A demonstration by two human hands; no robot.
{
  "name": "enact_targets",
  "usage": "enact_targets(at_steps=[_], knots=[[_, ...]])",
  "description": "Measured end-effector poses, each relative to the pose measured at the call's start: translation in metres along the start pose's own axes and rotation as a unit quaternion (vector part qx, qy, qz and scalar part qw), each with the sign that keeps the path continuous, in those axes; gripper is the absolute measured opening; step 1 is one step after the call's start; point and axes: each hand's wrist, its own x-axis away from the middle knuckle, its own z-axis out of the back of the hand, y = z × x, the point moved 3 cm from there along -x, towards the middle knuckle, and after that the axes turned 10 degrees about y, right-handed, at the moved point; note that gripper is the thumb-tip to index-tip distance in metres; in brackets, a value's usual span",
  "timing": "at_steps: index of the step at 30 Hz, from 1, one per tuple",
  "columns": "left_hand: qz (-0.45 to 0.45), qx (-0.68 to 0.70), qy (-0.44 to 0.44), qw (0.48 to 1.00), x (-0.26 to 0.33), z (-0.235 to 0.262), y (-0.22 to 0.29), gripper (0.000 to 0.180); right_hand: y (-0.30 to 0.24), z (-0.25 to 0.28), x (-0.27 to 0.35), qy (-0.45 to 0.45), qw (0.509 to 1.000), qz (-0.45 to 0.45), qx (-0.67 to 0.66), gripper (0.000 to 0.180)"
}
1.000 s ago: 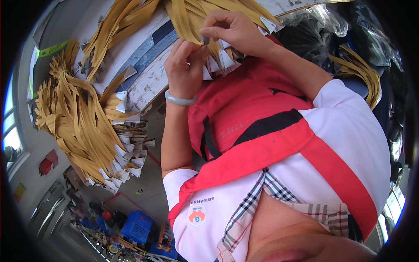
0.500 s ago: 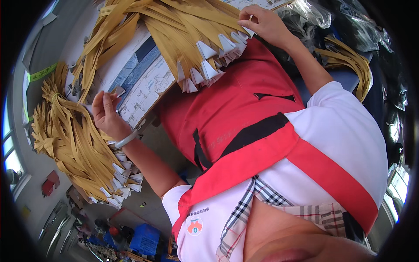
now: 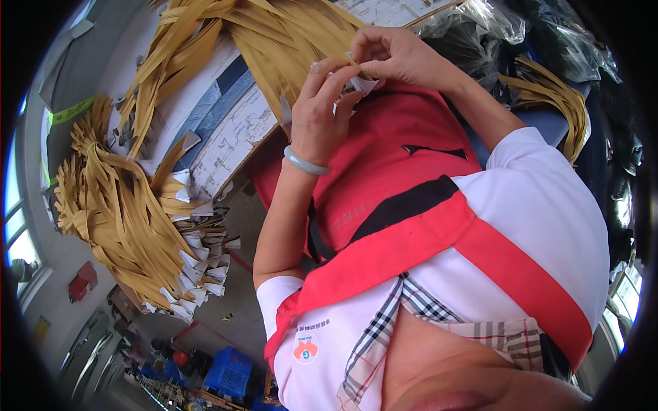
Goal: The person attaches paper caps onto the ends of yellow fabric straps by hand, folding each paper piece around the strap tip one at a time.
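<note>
My left hand (image 3: pixel 321 113), with a pale bangle on its wrist, is closed over the white-tipped ends of the tan fabric strips (image 3: pixel 284 41) on the table. Beside it my right hand (image 3: pixel 394 60) pinches the end of a tan strip, its fingertips nearly touching those of my left hand. A white tip (image 3: pixel 364 84) shows just below the two hands. My fingers hide most of the other tips. At the left, a large bundle of tan strips (image 3: pixel 127 212) hangs over the table's edge, white ends lowermost.
The worn white table (image 3: pixel 233 140) carries blue denim-like strips (image 3: pixel 205 113) and another tan bunch (image 3: pixel 175 51). Clear plastic bags (image 3: pixel 473 27) and more tan strips (image 3: pixel 555 99) lie at the right. A red apron (image 3: pixel 397 157) covers my lap. A blue crate (image 3: pixel 229 373) stands lower left.
My left hand has moved right, from beside the hanging bundle to my right hand. My right hand has shifted slightly left and down. More white ends now show at the hanging bundle's upper right.
</note>
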Motion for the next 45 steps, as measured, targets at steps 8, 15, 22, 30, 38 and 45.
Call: enact_targets(at_steps=[8, 15, 22, 30, 38, 45], knots=[[-0.021, 0.019, -0.007, 1.0, -0.002, 0.022, 0.0, 0.016, -0.004, -0.019, -0.004, -0.079, 0.997, -0.021, -0.007, 0.019], [0.296, 0.398, 0.056, 0.867, -0.001, 0.038, -0.022, 0.011, -0.03, -0.039, -0.023, -0.132, 0.982, 0.104, -0.083, 0.012], [0.251, 0.301, 0.038, 0.919, -0.009, 0.062, -0.016, 0.014, -0.033, -0.043, -0.04, -0.133, 0.988, 0.044, -0.061, 0.012], [0.26, 0.305, 0.103, 0.91, -0.009, 0.069, -0.027, 0.015, -0.034, -0.057, -0.04, -0.031, 0.995, 0.094, 0.016, 0.012], [0.261, 0.299, 0.04, 0.917, -0.008, 0.078, -0.037, 0.016, -0.034, -0.068, -0.041, -0.013, 0.994, 0.107, -0.026, 0.011], [0.298, 0.426, 0.056, 0.852, 0.0, 0.072, -0.042, 0.016, -0.036, -0.067, -0.051, -0.161, 0.986, 0.008, -0.036, 0.013]])
